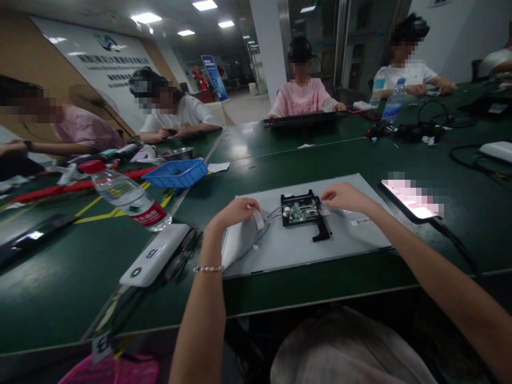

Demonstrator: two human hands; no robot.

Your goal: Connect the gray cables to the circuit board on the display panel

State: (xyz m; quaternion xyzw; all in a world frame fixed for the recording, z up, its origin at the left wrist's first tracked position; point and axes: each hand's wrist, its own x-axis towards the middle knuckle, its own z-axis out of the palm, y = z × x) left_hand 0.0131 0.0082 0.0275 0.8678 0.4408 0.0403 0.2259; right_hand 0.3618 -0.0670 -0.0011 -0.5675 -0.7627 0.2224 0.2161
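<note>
One bare left hand (241, 210) is pinching a white strip (259, 220) above the grey panel (280, 248), which is lying flat on the green table (340, 280). The right hand (340, 196) is holding its fingertips close together beside the black bracket (321, 233) framing the circuit board (300, 214) — whether they are gripping anything, one cannot tell.

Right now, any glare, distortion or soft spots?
In the head view, white rectangular ceiling lights blow out, with glare on the dark green tabletop; head view too: wide-angle distortion seems to tilt the clear red-capped plastic bottle; the head view leaves the small green circuit board soft, fine parts unreadable.
</note>
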